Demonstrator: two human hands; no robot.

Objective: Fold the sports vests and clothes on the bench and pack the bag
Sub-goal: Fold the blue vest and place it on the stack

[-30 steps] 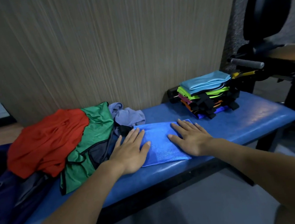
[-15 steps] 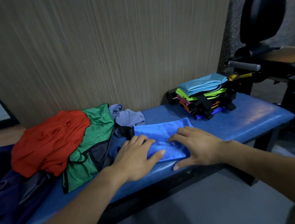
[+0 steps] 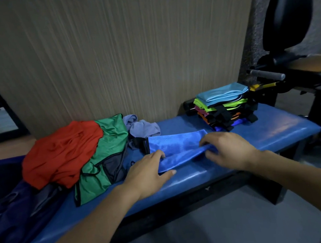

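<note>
On the padded blue vinyl bench (image 3: 270,132), both hands grip the near edge of a shiny blue folded vest (image 3: 176,147) and lift it off the seat. The left hand (image 3: 148,174) curls its fingers under the cloth, thumb stretched out in front. The right hand (image 3: 228,150) pinches the fabric between bent fingers and thumb. A stack of folded colourful vests (image 3: 224,105) sits at the bench's right end; a red garment (image 3: 61,153) and a green vest (image 3: 110,149) lie heaped to the left.

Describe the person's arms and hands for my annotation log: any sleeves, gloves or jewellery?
Both forearms are bare right to the frame edge, with no sleeves showing. The left hand and right hand wear no gloves, and no rings, watch or wristband are visible.
</note>
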